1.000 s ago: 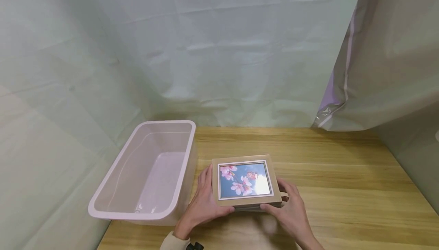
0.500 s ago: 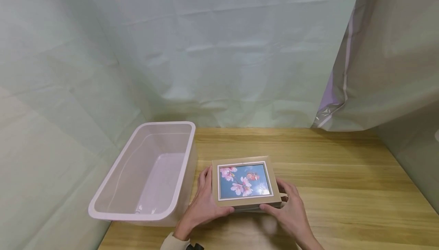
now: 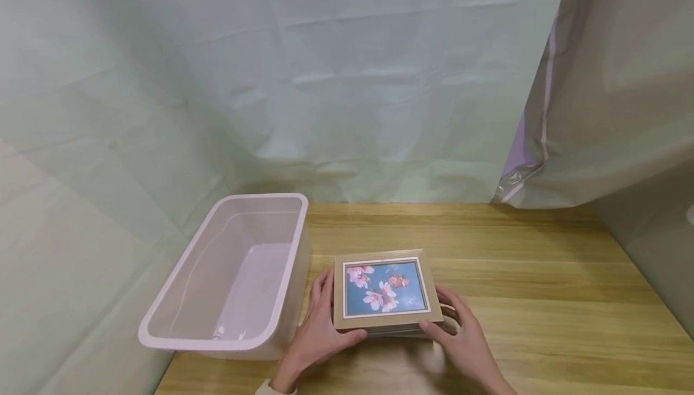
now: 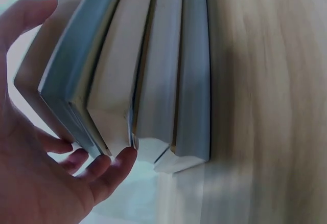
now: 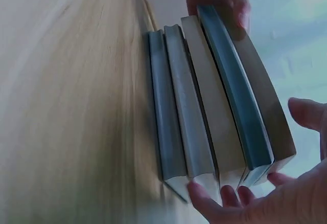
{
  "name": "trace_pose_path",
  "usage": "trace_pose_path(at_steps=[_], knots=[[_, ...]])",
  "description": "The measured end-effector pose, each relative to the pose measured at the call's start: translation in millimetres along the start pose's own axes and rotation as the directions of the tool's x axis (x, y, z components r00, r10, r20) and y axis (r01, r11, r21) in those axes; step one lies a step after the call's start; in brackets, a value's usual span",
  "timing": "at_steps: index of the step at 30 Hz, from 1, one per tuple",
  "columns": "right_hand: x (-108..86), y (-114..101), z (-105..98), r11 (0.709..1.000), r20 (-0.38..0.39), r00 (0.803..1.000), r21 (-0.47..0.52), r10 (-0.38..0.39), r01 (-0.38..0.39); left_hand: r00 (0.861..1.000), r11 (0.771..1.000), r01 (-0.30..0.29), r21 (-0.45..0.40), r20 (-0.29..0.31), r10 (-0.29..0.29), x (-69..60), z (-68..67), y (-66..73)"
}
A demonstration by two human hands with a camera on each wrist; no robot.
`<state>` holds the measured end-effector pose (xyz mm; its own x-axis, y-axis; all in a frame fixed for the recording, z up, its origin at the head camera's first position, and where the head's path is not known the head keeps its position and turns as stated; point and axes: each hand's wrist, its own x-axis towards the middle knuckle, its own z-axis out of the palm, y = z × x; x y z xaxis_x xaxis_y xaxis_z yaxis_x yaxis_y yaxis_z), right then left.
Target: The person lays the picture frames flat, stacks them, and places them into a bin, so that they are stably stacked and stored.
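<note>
As the right hand is easing outward: I am watching the bare right hand (image 3: 463, 335) sliding its thumb toward the near right corner of the upright pile of five flat, rectangular pieces (image 5: 212, 101), further over than half a second ago.
Right fingers: they are spreading wide, tips touching the end of the pile, while the thumb is standing apart in the right wrist view; the hand is not pinching anything.
Left hand: the bare left hand (image 3: 317, 329) is keeping nearly the same place, spreading along the other end, fingertips touching it and thumb lifting clear.
Picture block: the tan rectangular block with a white-bordered blossom picture (image 3: 386, 291) is lying on top, its bright glare fading to a faint patch.
Layers below: a teal slab (image 5: 235, 86), a thick cream slab (image 4: 125, 45) and two grey-blue slabs (image 5: 166, 104) are lying flat; as far as the dim wrist views allow, I am taking them for hardback books.
Tabletop: the pile is resting on the yellowish wood-grained tabletop (image 3: 542, 286), just right of the pinkish-white rectangular plastic tub (image 3: 195, 344).
Meaning: I am judging that the hands are evening the ends, the right one now working more loosely.
</note>
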<state>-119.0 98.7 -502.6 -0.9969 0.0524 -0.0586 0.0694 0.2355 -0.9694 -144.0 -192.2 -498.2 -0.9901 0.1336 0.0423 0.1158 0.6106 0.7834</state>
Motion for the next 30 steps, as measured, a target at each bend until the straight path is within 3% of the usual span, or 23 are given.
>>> trace_pose_path(at_steps=[4,7,9,10,11,12,14,16,18,20,22,23,24,25,26,27,28,30], knots=[[-0.8,7.7,-2.1,0.988,0.067,0.996,0.138,0.067,-0.076,0.998,1.000,0.013,0.019,-0.054,-0.012,-20.5,-1.7,11.6],[-0.8,12.3,-3.2,0.966,0.117,0.983,0.200,0.143,-0.164,0.990,0.995,-0.033,0.096,-0.130,0.045,-44.9,-6.0,28.9],[-0.4,15.4,-4.6,0.952,0.134,0.974,0.225,0.181,-0.208,0.972,0.984,-0.112,0.137,-0.192,0.138,-60.9,-11.1,41.8],[-0.2,16.3,-5.4,0.944,0.142,0.970,0.239,0.196,-0.226,0.954,0.977,-0.159,0.145,-0.231,0.190,-67.9,-14.1,48.2],[-0.1,17.3,-6.4,0.936,0.149,0.966,0.252,0.212,-0.244,0.928,0.965,-0.217,0.146,-0.277,0.251,-73.7,-17.4,53.6],[0.0,18.2,-7.3,0.928,0.154,0.962,0.268,0.225,-0.260,0.890,0.947,-0.294,0.131,-0.325,0.321,-77.7,-21.0,57.3],[0.2,19.3,-8.9,0.915,0.169,0.957,0.296,0.234,-0.276,0.809,0.914,-0.398,0.086,-0.437,0.393,-84.8,-27.8,63.5],[0.8,19.1,-9.8,0.907,0.187,0.952,0.305,0.243,-0.291,0.709,0.876,-0.480,0.053,-0.565,0.423,-89.3,-35.6,64.1],[1.9,18.9,-10.5,0.902,0.205,0.946,0.304,0.251,-0.305,0.600,0.847,-0.532,0.015,-0.699,0.390,-92.0,-43.4,60.8],[2.7,18.8,-11.0,0.899,0.217,0.941,0.302,0.259,-0.317,0.499,0.883,-0.469,-0.026,-0.833,0.241,-95.2,-51.0,60.1],[3.5,19.0,-11.2,0.896,0.228,0.937,0.301,0.265,-0.327,0.373,0.947,-0.306,-0.098,-0.927,0.025,-96.9,-60.5,57.4],[3.7,19.7,-10.9,0.895,0.229,0.936,0.304,0.266,-0.328,0.309,0.957,-0.220,-0.187,-0.944,-0.113,-97.8,-65.6,55.5],[3.9,20.3,-10.4,0.893,0.233,0.935,0.305,0.267,-0.331,0.249,0.948,-0.131,-0.290,-0.935,-0.251,-99.0,-71.0,53.3],[4.6,20.8,-10.7,0.892,0.235,0.934,0.305,0.271,-0.335,0.203,0.920,-0.041,-0.389,-0.905,-0.373,-99.6,-76.4,49.9],[5.3,21.4,-10.8,0.890,0.239,0.932,0.304,0.274,-0.340,0.167,0.878,0.031,-0.478,-0.864,-0.476,-100.2,-82.3,44.5],[5.9,22.0,-10.8,0.889,0.242,0.930,0.303,0.277,-0.344,0.143,0.833,0.080,-0.547,-0.821,-0.553,-100.8,-87.3,38.0],[6.7,22.6,-10.8,0.888,0.244,0.928,0.300,0.281,-0.348,0.138,0.785,0.111,-0.609,-0.773,-0.619,-101.1,-91.7,31.5],[7.8,23.3,-10.6,0.887,0.247,0.925,0.295,0.288,-0.355,0.167,0.705,0.160,-0.691,-0.685,-0.710,-101.6,-99.0,19.5]])
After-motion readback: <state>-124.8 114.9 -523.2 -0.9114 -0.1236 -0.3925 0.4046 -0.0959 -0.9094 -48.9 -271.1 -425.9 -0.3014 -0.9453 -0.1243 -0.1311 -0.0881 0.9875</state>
